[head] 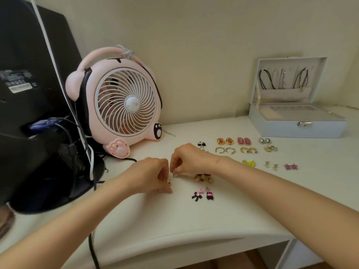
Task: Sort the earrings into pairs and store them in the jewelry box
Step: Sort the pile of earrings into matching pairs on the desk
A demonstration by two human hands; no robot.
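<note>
Pinching small gold earring (168, 182) between curled fingertips, left hand (152, 174) sits low on white desk (174, 220); right hand (187, 158) pinches second gold earring (173, 170) just beside it. Rows of paired earrings (244, 141) lie to right. Open jewelry box (299, 130) stands at far right, well apart from hands. Behind hands, pink fan (124, 101).

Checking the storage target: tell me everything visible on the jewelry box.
The jewelry box is pale blue-grey, leather-like, with beige lining. Its lid stands open; necklaces hang inside it above a pocket. A cream ribbon joins lid and base; a silver clasp sits on the front wall. It rests on the white desk, far right, behind the earrings, apart from them.
</note>
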